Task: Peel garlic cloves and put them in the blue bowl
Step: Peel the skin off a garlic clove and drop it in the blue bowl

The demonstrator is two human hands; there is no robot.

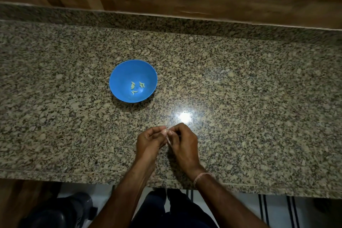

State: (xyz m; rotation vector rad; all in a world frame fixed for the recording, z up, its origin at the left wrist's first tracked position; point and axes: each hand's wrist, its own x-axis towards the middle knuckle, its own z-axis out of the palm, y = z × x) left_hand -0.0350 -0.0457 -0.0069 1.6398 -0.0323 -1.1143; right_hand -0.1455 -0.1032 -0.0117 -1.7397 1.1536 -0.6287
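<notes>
Above a speckled granite countertop point(240, 89), a person's left hand point(148, 140) and right hand point(183, 140) meet fingertip to fingertip, both pinching one small garlic clove point(165, 132) with a thin strip of skin hanging from it. The blue bowl point(122, 72) sits beyond the hands, to their left, holding a few peeled cloves point(137, 87). A thread bracelet point(200, 177) circles the right wrist.

No legible text, label, brand, number or sign was found on any surface in the head view.
</notes>
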